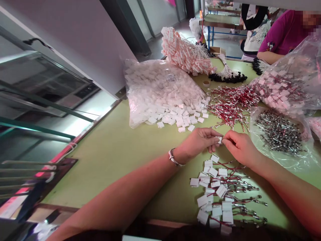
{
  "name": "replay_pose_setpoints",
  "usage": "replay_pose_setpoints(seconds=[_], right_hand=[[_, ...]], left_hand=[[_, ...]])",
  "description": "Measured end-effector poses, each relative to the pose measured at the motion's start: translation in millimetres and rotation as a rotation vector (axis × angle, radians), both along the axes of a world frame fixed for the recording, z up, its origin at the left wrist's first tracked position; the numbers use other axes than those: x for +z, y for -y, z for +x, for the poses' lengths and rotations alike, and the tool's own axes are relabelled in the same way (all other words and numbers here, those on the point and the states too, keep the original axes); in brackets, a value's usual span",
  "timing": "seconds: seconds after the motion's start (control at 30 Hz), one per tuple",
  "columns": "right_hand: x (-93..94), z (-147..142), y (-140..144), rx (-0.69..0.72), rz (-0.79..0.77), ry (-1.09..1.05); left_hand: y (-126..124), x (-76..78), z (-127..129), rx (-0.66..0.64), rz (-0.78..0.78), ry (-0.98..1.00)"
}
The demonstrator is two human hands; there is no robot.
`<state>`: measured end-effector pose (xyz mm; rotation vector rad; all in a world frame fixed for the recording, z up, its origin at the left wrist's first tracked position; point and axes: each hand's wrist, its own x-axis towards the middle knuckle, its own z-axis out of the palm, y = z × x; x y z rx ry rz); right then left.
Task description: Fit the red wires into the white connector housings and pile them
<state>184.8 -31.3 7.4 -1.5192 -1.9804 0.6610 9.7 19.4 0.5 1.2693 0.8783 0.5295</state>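
My left hand [200,142], with a white bracelet at the wrist, pinches a small white plastic housing [219,140] between thumb and fingers. Against the right edge of that piece, my right hand [238,147] is closed in a pinch; what its fingertips grip is hidden. Just below both hands lie white housings [217,210] with short red wires running out to small glass-and-metal fuses [262,202]. Beyond the hands is a heap of short red wires [230,102] with metal ends. Loose white housings [185,118] spill from a large clear bag [135,97].
An open plastic bag of fuses [281,132] lies to the right, below a bag of wired white parts [281,87]. Farther back are bundled pinkish connectors [178,50], black-tipped white cables [227,73] and a tape roll [206,84]. A person in a purple shirt [286,31] sits across.
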Motion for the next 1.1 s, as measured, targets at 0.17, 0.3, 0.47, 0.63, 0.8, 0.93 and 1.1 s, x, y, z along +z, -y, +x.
replay_pose_setpoints(seconds=[0.17,0.3,0.47,0.63,0.8,0.93,1.1], right_hand=[[6.2,1.7,-1.6,-0.027,-0.056,0.041],[22.2,8.0,0.3,0.16,-0.264,0.115],[25.8,14.6,-2.7,0.375,-0.358,0.216],[5.4,19.9,-12.8,0.183,-0.044,0.548],[-7.7,16.5,-12.8,0.21,0.038,0.667],[-0.6,16.8,-11.7,0.111,0.006,0.518],[8.7,20.0,-11.6,0.028,-0.149,0.263]], left_hand=[[1.0,6.4,-0.3,-0.038,0.114,-0.094],[-20.8,38.9,-29.1,-0.116,0.598,-0.418],[-39.1,58.5,-58.3,-0.086,0.641,-0.897],[-37.5,40.2,-47.7,-0.002,0.743,-1.104],[-35.9,18.3,-38.0,-0.061,0.779,-1.245],[-33.2,10.9,-34.5,-0.093,0.836,-1.238],[-33.2,8.1,-36.2,-0.121,0.877,-1.108]])
